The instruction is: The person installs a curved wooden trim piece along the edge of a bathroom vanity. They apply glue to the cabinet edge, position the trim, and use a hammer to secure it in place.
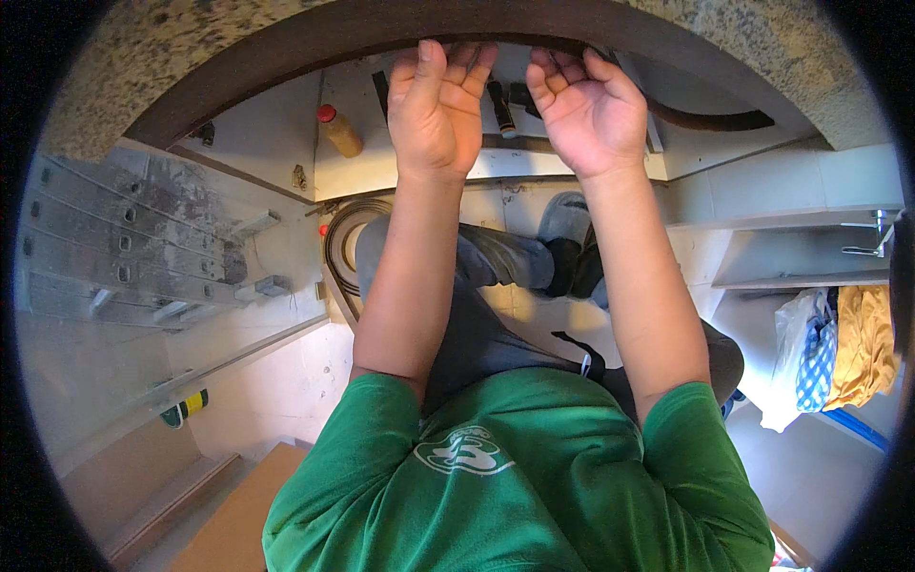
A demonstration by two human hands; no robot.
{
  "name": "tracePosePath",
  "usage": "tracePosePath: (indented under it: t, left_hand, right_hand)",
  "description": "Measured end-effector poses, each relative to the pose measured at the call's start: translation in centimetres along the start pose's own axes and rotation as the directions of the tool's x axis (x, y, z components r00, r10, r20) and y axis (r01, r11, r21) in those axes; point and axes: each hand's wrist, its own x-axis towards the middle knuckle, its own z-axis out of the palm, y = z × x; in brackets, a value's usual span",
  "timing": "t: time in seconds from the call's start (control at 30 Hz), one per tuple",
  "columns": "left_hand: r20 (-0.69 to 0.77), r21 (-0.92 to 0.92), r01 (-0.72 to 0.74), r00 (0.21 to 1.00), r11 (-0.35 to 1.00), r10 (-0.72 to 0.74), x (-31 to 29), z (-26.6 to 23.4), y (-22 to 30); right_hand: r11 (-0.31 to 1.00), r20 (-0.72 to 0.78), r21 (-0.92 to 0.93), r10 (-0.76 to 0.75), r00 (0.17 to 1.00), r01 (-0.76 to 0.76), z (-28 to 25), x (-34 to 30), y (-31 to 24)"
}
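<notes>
Well, left hand [438, 114]: palm toward my camera, thumb raised, fingers loosely curled.
Right hand [591, 114]: palm also showing, fingers half-bent.
Fingertips: they run into shadow, so I can't tell whether either hand grips anything.
Dark brown curved band [315, 43]: under the speckled grey-beige stone rim [191, 43], right at both hands' fingertips.
Handling: I'd keep both hands level and share pressure evenly, lest the band bow between them.
Red-capped plastic bottle [345, 138]: beyond the left hand, yellow-brown nearly up to its cap.
Brown flat-strip coil [334, 250]: beside the left leg.
White plastic bag [783, 357]: far right, below a shelf, beside blue-checked cloth [816, 353] and mustard-yellow cloth [863, 343].
</notes>
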Motion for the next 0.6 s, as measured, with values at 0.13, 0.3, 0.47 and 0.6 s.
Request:
tracePosePath:
  t: [0.13,0.3,0.47,0.6]
  left_hand:
    - [-0.026,0.045,-0.018,0.999,0.999,0.019,0.7,-0.8,-0.4]
    - [-0.018,0.126,-0.085,0.996,0.988,0.088,0.8,-0.8,-0.7]
    - [-0.062,0.042,-0.141,0.988,0.989,0.144,0.8,-0.5,-0.1]
    - [-0.095,0.107,-0.164,0.980,0.981,0.175,0.9,-0.9,0.4]
  right_hand:
    - [1.000,-0.027,-0.011,-0.028,0.999,0.028,0.2,0.0,-0.5]
    - [0.993,0.008,-0.106,-0.057,0.998,0.058,0.5,-0.1,-0.7]
    - [0.982,-0.018,-0.180,-0.068,0.998,0.063,0.6,-0.2,-1.0]
    - [0.983,-0.016,-0.174,-0.061,0.998,0.058,0.9,-0.3,-1.0]
